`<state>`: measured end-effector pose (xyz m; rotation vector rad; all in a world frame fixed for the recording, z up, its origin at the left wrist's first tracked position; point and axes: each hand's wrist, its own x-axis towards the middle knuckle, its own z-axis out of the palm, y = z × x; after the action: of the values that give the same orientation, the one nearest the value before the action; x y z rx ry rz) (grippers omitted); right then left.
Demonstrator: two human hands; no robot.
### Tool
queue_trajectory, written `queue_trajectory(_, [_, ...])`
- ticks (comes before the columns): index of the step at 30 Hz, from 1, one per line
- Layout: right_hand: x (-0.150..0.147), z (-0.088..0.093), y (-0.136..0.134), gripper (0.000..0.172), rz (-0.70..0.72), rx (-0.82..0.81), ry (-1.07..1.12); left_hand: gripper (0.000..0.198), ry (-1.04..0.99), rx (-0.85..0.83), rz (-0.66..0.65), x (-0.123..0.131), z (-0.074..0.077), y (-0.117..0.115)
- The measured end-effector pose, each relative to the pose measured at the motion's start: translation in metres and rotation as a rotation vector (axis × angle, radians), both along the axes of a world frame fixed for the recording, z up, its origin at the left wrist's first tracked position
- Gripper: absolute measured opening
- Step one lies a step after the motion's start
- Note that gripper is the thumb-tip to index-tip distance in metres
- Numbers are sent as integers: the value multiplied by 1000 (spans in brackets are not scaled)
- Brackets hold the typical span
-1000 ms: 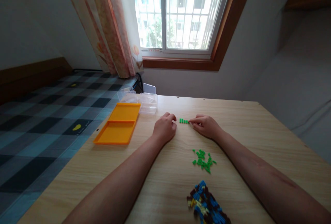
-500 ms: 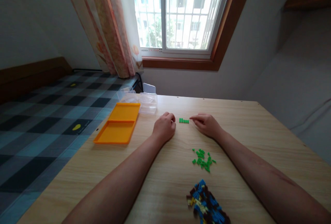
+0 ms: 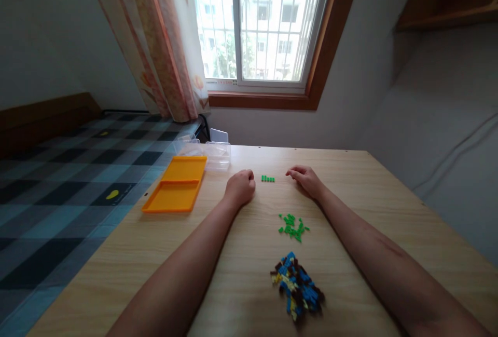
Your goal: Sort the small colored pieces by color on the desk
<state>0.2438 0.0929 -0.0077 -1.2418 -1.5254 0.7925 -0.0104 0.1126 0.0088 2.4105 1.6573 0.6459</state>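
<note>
A short row of small green building bricks [image 3: 268,178] lies on the wooden table between my two hands. My left hand [image 3: 240,187] rests on the left of the row, its fingers curled into a loose fist with nothing visible in it. To the right of the row, apart from it, is my right hand [image 3: 305,178]. Its index finger reaches out toward the bricks while the other fingers bend, and no piece shows there. Nearer to me, between my forearms, are a loose scatter of green bricks [image 3: 294,228] and a heap of blue, brown and yellow bricks [image 3: 299,287].
An orange two-part tray [image 3: 171,198] lies at the table's left side. Behind it stand clear plastic boxes [image 3: 218,155]. A bed with a checked cover [image 3: 78,171] adjoins the table on the left. The window [image 3: 268,30] and wall are beyond the far edge.
My right hand has drawn back to the right, away from the green row. My left hand stays beside the row, curled. The camera view has shifted a little rightward.
</note>
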Motion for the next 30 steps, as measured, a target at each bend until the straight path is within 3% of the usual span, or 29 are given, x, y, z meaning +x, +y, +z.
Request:
queue_trajectory(9, [6, 0, -50, 32, 48, -31, -61, 23, 40, -61, 89, 5, 9, -12])
queue_trajectory(15, [8, -2, -75, 30, 70, -26, -99, 27, 23, -83, 113, 10, 7, -37])
queue_trajectory(20, [5, -2, -80, 27, 77, -6, -95, 15, 29, -67, -8, 6, 9, -61])
queue_trajectory(25, [4, 1, -85, 25, 125, 64, -194, 23, 93, 24, -158, 5, 11, -74])
queue_trajectory(30, [-1, 7, -92, 38, 231, 176, -240, 31, 14, -128, -403, 2, 16, -76])
